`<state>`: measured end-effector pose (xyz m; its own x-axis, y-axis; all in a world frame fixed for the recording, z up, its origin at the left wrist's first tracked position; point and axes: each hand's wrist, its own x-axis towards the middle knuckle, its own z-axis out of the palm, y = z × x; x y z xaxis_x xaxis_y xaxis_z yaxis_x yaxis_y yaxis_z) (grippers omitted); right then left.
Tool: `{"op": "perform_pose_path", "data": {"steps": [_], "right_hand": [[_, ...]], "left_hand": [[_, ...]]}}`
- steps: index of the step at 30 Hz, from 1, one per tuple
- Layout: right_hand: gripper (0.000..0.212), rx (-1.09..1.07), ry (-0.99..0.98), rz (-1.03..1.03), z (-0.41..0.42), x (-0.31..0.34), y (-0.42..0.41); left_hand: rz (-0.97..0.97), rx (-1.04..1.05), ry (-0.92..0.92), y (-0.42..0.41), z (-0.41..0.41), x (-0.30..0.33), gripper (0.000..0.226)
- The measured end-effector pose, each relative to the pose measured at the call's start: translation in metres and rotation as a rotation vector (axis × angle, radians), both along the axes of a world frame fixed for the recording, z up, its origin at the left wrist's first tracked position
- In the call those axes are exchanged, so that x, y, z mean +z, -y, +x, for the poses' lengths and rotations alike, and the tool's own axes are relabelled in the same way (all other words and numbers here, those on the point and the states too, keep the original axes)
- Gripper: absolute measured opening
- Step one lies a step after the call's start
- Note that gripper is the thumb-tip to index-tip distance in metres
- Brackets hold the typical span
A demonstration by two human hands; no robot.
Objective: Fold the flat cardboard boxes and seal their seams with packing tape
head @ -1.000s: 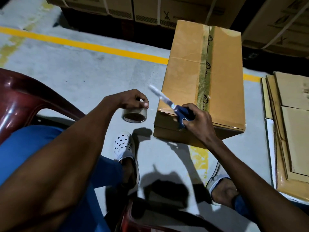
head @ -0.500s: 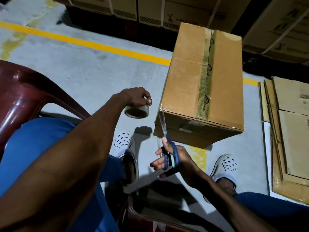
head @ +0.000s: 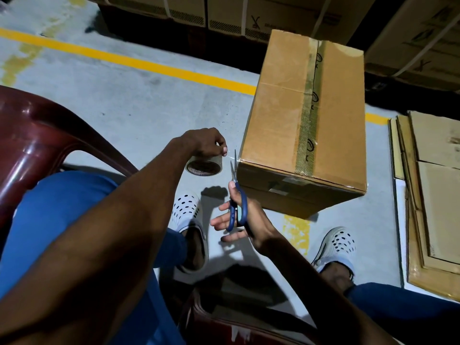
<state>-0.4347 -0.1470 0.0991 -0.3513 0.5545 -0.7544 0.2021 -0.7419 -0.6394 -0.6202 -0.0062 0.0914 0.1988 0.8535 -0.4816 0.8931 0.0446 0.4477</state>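
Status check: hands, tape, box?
Left hand grips tape roll. Right hand holds scissors, blades at the tape strand. Box top seam taped. Nothing blocking.

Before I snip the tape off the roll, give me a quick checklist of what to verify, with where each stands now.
1. Left hand holds the tape roll: ok, gripped from above.
2. Right hand has the scissors in the finger loops: ok.
3. Tape strand stretched between roll and box: cannot tell, only a faint glint near the box's corner.
4. Blades astride the strand: cannot tell, tips point up into the gap between roll and box.
5. Fingers clear of the blades: ok, left fingers sit beside the tips, not between them.
6. Top seam taped: ok, a strip runs the full length and over the near edge.
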Motion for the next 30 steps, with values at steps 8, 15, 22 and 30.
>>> {"op": "perform_pose_path", "data": {"steps": [8,15,22,30], "right_hand": [[0.053,-0.12,0.018,0.113,-0.014,-0.011,0.0],[0.045,-0.093,0.026,0.115,-0.015,-0.014,0.009],[0.03,-0.076,0.629,0.992,0.041,-0.023,-0.034],[0.048,0.338,0.623,1.583,0.071,-0.055,-0.097]], "left_hand": [[0.006,-0.008,-0.07,0.003,0.004,0.0,0.009],[0.011,0.04,-0.28,0.009,-0.013,0.004,0.023],[0.042,0.195,-0.259,0.007,-0.025,0.001,0.033],[0.074,0.111,-0.127,-0.026,-0.043,0.038,0.023]]}}
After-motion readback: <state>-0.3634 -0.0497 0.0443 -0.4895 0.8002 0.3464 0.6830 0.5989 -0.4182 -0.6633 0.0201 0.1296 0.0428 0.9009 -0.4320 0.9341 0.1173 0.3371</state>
